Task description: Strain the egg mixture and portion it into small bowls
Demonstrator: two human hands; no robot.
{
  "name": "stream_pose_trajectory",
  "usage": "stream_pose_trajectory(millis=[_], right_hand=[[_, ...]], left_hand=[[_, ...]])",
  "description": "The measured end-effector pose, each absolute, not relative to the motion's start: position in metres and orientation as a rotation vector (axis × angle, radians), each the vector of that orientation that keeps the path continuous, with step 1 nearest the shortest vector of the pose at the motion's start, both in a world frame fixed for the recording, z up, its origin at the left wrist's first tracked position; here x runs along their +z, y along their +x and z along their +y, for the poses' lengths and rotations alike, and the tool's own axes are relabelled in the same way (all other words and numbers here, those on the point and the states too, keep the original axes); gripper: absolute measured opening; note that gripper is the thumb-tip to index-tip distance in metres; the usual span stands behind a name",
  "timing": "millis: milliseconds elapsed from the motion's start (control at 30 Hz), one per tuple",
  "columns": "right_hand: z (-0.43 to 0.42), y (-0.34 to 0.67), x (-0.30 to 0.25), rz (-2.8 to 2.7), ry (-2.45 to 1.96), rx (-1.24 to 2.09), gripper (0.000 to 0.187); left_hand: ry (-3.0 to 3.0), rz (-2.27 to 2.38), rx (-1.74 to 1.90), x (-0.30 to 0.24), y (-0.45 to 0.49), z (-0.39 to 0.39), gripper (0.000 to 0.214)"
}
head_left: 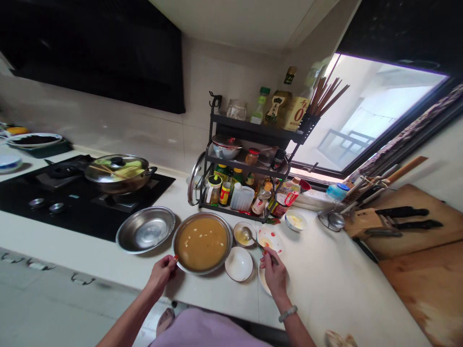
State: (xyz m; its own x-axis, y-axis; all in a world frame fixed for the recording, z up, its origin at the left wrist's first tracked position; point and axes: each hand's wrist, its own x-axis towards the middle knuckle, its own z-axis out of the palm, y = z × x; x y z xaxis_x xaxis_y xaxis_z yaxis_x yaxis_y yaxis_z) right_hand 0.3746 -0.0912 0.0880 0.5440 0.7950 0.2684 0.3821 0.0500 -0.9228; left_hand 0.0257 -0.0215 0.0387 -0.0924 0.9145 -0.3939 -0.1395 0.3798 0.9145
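Observation:
My left hand (163, 273) pinches the near left rim of a metal basin (204, 241) filled with brown liquid, where several pale bits float. In my right hand (274, 275) is a spoon (258, 245) with a dark handle, its head over or in a small bowl (240, 240) of yellowish liquid; I cannot tell whether it touches. A white bowl (238, 264) stands just in front of that one. Behind the spoon is a white plate with red spots (277, 237). Another pale dish (263, 279) is partly hidden under my right hand.
An empty metal basin (146, 230) stands left of the full one. Further left, a lidded pan (117, 174) sits on the black stove (77, 212). A black rack (231, 210) of bottles and jars stands behind the bowls. Knives in a wooden block (367, 222) are at the right.

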Motion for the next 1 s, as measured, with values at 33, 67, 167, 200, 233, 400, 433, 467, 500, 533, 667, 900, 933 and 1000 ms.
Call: stream_pose_trajectory(millis=[33,67,167,200,233,400,433,467,500,533,667,900,933,1000], right_hand=[[-0.090,0.373,0.087,-0.965,-1.549,0.449,0.040],[-0.088,0.371,0.087,-0.888,-1.532,0.474,0.041],[-0.085,0.373,0.086,-0.678,-1.457,0.541,0.039],[-0.085,0.374,0.087,-0.622,-1.431,0.557,0.038],[-0.085,0.377,0.088,-0.576,-1.406,0.572,0.037],[-0.089,0.384,0.100,-0.545,-1.317,0.577,0.040],[-0.090,0.385,0.103,-0.556,-1.313,0.570,0.041],[-0.090,0.384,0.106,-0.562,-1.312,0.564,0.042],[-0.091,0.383,0.110,-0.565,-1.314,0.560,0.042],[-0.091,0.382,0.113,-0.568,-1.316,0.559,0.042],[-0.094,0.371,0.128,-0.614,-1.295,0.582,0.038],[-0.097,0.343,0.137,-0.829,-1.311,0.589,0.037],[-0.098,0.337,0.135,-0.878,-1.307,0.583,0.036],[-0.102,0.327,0.130,-0.986,-1.292,0.568,0.032]], left_hand=[[0.772,1.369,1.044,0.038,0.025,-0.021,0.047],[0.775,1.369,1.043,0.037,0.025,-0.021,0.047],[0.770,1.359,1.048,0.038,0.025,-0.022,0.047],[0.766,1.355,1.049,0.039,0.025,-0.022,0.047],[0.764,1.353,1.049,0.040,0.026,-0.022,0.047],[0.788,1.376,1.040,0.045,0.027,-0.023,0.048],[0.795,1.375,1.037,0.045,0.027,-0.023,0.048],[0.799,1.374,1.036,0.045,0.027,-0.023,0.048],[0.799,1.372,1.036,0.044,0.026,-0.023,0.048],[0.798,1.371,1.036,0.043,0.026,-0.023,0.049],[0.801,1.371,1.035,0.041,0.025,-0.022,0.050],[0.819,1.376,1.041,0.048,0.027,-0.024,0.048],[0.820,1.384,1.044,0.048,0.027,-0.024,0.049],[0.832,1.410,1.050,0.048,0.027,-0.024,0.049]])
